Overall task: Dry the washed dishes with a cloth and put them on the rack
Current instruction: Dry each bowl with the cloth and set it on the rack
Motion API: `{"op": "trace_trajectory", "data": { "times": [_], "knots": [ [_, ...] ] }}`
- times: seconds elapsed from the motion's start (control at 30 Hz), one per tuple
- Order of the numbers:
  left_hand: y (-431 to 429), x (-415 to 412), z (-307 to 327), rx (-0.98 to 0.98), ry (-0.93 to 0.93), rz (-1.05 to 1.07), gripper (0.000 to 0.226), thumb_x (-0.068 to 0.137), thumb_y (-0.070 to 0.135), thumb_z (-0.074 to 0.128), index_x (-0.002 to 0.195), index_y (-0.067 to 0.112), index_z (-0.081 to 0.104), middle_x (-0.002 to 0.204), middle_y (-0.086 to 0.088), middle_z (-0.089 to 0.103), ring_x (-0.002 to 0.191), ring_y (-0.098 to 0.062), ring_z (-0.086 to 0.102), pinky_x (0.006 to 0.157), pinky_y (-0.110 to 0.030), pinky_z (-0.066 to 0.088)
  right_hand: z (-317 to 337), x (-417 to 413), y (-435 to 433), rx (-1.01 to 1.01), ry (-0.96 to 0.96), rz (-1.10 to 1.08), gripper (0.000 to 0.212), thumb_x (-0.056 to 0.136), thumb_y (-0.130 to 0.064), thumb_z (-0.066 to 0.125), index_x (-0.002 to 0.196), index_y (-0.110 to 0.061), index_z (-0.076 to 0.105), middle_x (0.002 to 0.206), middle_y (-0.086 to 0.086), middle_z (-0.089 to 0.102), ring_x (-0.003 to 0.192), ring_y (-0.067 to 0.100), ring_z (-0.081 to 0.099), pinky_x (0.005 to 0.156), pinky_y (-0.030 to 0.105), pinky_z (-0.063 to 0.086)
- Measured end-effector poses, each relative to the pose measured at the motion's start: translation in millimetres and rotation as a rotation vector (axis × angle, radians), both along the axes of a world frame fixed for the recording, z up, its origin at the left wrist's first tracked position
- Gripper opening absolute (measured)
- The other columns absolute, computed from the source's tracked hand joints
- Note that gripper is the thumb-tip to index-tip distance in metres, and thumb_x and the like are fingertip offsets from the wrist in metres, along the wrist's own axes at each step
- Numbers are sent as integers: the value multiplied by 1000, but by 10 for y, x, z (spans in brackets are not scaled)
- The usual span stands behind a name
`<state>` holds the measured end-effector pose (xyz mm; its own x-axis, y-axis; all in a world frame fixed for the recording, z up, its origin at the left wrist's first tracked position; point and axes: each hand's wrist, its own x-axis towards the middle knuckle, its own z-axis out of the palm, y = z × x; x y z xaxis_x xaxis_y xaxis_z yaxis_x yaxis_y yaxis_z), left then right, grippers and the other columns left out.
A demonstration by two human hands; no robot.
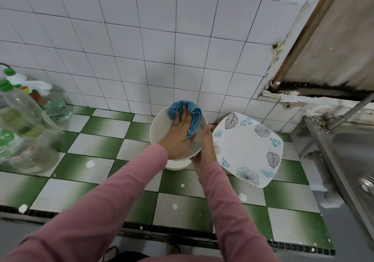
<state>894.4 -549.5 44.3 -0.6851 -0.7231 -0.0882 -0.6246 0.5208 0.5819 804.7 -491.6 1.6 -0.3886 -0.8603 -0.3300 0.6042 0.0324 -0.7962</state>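
Note:
A white bowl (157,126) is tilted toward me over the green-and-white tiled counter. My left hand (178,134) lies flat inside it, pressing a blue cloth (192,114) against the inner wall. My right hand (206,146) grips the bowl's right rim and underside. To the right, a square white plate with a leaf pattern (249,150) leans tilted beside the bowl. No rack is in view.
Clear plastic bottles with green caps (22,108) and a glass jar (30,154) stand at the left. A steel sink (354,160) with a tap pipe (352,110) sits at the right. White wall tiles rise behind; the counter edge (182,229) runs along the front.

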Motion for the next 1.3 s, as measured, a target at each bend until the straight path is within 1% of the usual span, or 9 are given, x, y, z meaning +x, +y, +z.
{"op": "trace_trajectory", "data": {
  "times": [0.13, 0.23, 0.33, 0.53, 0.67, 0.8, 1.0, 1.17, 1.3],
  "knots": [
    [82, -49, -41, 130, 64, -108, 54, 103, 20, 45, 150, 38, 25, 151, -4, 40, 128, -22, 48, 117, -31, 24, -46, -7, 51, 68, -128, -7, 52, 85, -71, 48, 110, -27, 61, 100, 5, 76, 100, 26, 70, 94, 53, 54],
    [23, -4, -12, 240, -161, -168, 29, 99, 15, 49, 127, 20, 58, 121, -7, 63, 96, -18, 56, 97, -32, 43, 2, -49, 58, 132, -176, -82, 63, 78, -69, 53, 119, -21, 54, 110, 11, 68, 98, 28, 66, 74, 45, 55],
    [4, 57, 146, 338, -444, -132, 19, 94, 5, 50, 107, 0, 63, 101, -18, 59, 80, -23, 51, 70, -29, 37, 6, -88, 56, 137, -111, -73, 105, 54, -81, 70, 136, -18, 51, 126, 18, 63, 108, 36, 66, 85, 53, 57],
    [198, -15, 114, -133, -929, -251, 45, 104, 32, 31, 141, 11, 48, 146, -6, 48, 136, -21, 42, 107, -31, 32, -76, -197, 120, 43, 2, -103, 81, 66, -77, 63, 129, -25, 56, 128, 14, 65, 116, 38, 63, 98, 60, 49],
    [137, 103, -74, -194, -898, -96, 66, 101, 39, 26, 158, 16, 2, 166, -1, 0, 152, -20, -4, 123, -44, -2, -27, -83, 159, 44, 39, -101, 99, 56, -78, 74, 133, -20, 53, 130, 16, 64, 120, 37, 61, 101, 61, 47],
    [57, 77, -183, -178, -679, -53, 71, 102, 38, 30, 156, 18, -12, 165, 0, -14, 151, -20, -14, 120, -45, -11, -66, -31, 156, 34, 52, -67, 98, 53, -78, 79, 130, -22, 54, 131, 17, 62, 122, 39, 59, 97, 66, 47],
    [213, 8, 66, 120, -329, -281, 50, 104, 39, 36, 153, 34, 26, 163, -1, 22, 148, -25, 19, 121, -39, 14, -36, -91, 109, 41, -34, -140, 94, 51, -75, 80, 124, -20, 58, 129, 17, 63, 113, 33, 65, 98, 56, 51],
    [208, 110, 265, 144, -596, -261, 22, 103, 28, 36, 102, 13, 51, 121, -14, 59, 94, -26, 49, 81, -30, 33, -84, -243, 137, 41, 15, -175, 79, 70, -69, 63, 132, -22, 54, 128, 12, 63, 114, 35, 63, 97, 58, 52],
    [229, 128, 252, -101, -850, -224, 49, 102, 37, 27, 142, 13, 43, 146, -5, 44, 135, -26, 37, 110, -38, 29, -50, -222, 138, 9, 35, -120, 74, 73, -67, 63, 132, -22, 54, 129, 12, 64, 117, 35, 62, 96, 53, 53]
  ]
}}
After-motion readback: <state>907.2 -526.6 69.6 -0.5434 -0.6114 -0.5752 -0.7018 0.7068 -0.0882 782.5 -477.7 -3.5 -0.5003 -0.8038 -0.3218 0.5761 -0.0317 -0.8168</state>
